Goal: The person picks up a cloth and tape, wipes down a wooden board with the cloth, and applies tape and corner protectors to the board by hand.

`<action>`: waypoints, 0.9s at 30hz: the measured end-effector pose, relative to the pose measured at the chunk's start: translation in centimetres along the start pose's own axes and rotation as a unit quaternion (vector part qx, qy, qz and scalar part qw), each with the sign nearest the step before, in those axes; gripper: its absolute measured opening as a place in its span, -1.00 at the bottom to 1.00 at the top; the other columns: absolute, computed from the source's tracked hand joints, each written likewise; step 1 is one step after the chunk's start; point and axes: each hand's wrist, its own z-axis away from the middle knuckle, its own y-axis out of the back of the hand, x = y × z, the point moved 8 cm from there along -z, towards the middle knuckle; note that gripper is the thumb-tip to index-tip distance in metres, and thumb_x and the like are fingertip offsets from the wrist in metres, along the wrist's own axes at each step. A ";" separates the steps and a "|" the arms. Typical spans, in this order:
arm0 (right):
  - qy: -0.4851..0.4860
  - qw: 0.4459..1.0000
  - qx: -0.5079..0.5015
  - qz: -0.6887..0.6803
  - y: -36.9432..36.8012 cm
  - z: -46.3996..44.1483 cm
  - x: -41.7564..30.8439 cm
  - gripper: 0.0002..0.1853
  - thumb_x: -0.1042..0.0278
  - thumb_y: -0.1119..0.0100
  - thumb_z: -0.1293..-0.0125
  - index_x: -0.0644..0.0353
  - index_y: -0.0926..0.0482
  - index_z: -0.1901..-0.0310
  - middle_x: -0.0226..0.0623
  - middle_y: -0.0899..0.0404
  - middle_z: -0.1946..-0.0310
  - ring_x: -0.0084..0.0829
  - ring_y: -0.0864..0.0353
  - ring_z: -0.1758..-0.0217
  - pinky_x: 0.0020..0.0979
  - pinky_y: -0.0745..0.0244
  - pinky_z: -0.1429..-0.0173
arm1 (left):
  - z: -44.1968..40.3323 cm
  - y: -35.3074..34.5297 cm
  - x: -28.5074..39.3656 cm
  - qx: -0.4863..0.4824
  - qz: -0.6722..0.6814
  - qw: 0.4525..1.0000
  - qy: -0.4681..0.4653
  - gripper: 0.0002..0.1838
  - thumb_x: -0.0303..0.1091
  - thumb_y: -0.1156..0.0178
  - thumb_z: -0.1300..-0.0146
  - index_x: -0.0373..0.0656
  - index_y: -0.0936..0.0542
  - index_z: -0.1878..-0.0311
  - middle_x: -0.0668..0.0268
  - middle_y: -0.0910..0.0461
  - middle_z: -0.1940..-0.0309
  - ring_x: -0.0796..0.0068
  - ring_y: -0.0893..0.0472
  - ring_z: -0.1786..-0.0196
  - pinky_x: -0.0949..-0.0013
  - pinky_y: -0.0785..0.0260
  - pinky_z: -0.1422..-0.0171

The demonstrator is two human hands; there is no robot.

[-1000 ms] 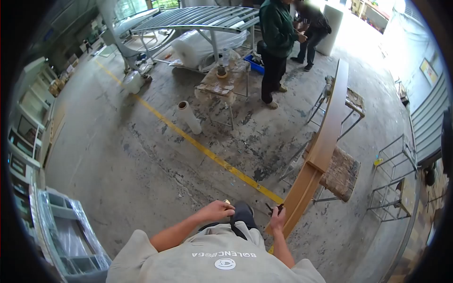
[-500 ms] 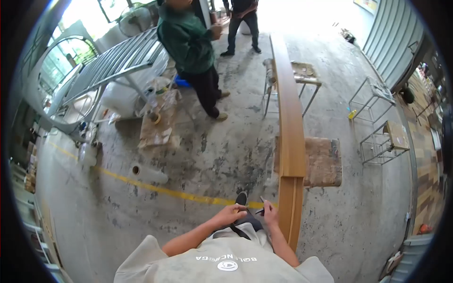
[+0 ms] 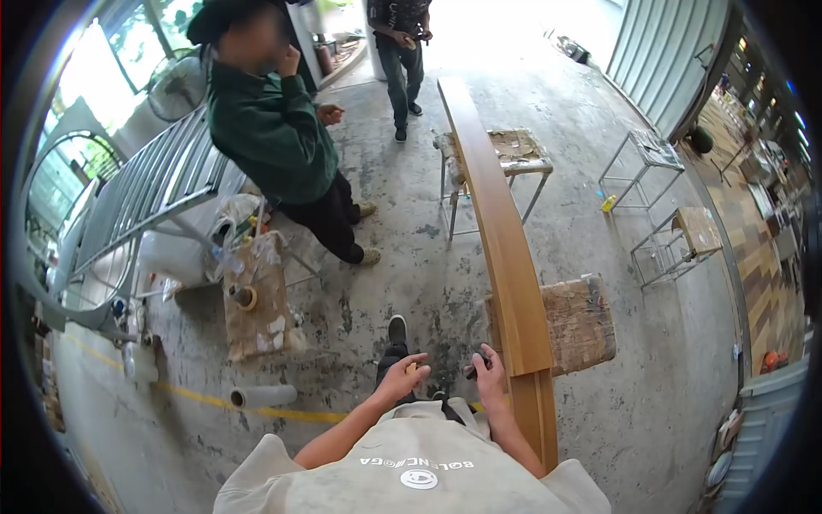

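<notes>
My left hand [image 3: 401, 379] is held in front of my waist, its fingers apart and nothing visible in them. To the right of it, my right hand [image 3: 491, 374] grips a small dark object [image 3: 470, 372], too small to name. Close beside my right hand runs a long brown wooden board [image 3: 501, 248], stretching away from me. Its near end is stepped and narrower, and farther along it lies across a metal-legged stand [image 3: 524, 152]. The two hands are apart and neither clearly touches the board.
A person in a green top [image 3: 274, 146] stands at the left; another person [image 3: 399, 60] is farther back. A plastic-wrapped roll [image 3: 264, 396] lies on the floor. Metal stands [image 3: 685, 236] are at the right, a slatted metal rack [image 3: 154, 188] at the left. A worn brown sheet [image 3: 582, 325] lies under the board.
I have stepped forward along the board, so the stand and people appear nearer. My hands are slightly farther apart. The person in green has raised a hand to the face.
</notes>
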 end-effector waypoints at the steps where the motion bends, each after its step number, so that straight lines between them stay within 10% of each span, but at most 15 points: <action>1: 0.001 1.000 0.009 0.000 -0.6 -1.2 0.5 -0.53 0.36 -0.16 -0.35 0.24 -0.36 -0.26 -0.37 -0.57 0.32 -0.56 -0.60 0.41 -0.54 -0.51 0.33 | -1.7 0.7 0.9 -0.014 0.015 1.000 0.002 -0.52 -0.23 -0.24 -0.30 -0.13 -0.48 -0.26 0.48 -0.51 0.34 0.72 -0.43 0.37 0.56 -0.32 0.31; 12: 0.039 0.995 0.013 0.091 -15.4 -15.3 -9.0 -0.62 0.31 -0.05 -0.42 0.25 -0.33 -0.19 -0.31 -0.62 0.15 -0.60 -0.55 0.35 -0.58 -0.46 0.29 | -19.1 11.2 14.7 -0.042 -0.118 0.991 -0.053 -0.51 -0.08 -0.24 -0.29 -0.17 -0.54 -0.18 0.29 -0.61 0.03 0.54 -0.53 0.13 0.44 -0.41 0.02; 27: 0.018 0.994 0.099 -0.028 -17.9 -30.8 -14.3 -0.62 0.34 0.04 -0.46 0.28 -0.31 -0.24 -0.27 -0.61 0.10 -0.60 -0.57 0.26 -0.54 -0.47 0.22 | -37.6 8.6 24.6 -0.085 0.062 0.994 0.019 -0.56 -0.06 -0.21 -0.33 -0.15 -0.55 -0.14 0.46 -0.57 0.24 0.69 -0.47 0.35 0.57 -0.34 0.28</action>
